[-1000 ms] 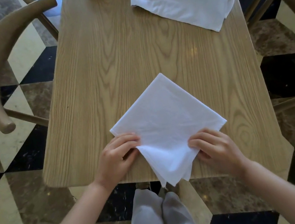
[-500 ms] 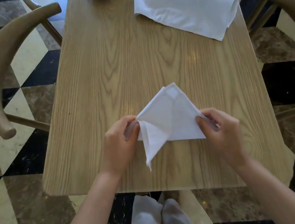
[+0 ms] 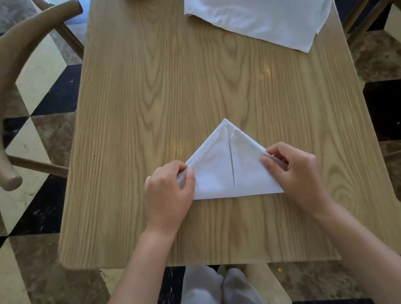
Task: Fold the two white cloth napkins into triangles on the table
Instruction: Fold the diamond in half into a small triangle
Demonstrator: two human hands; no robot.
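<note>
I see the near napkin (image 3: 233, 170) folded into a triangle, apex pointing far, centre seam showing, lying near the wooden table's (image 3: 154, 79) front edge. My left hand (image 3: 168, 196) pinches its left corner, my right hand (image 3: 295, 171) its right. The second napkin (image 3: 261, 3) lies rumpled far right.

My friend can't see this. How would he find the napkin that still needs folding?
Start at the wooden table and go to its far right corner. The loose napkin lies there, rumpled and untouched, while the triangle napkin sits near the front edge between both hands.
</note>
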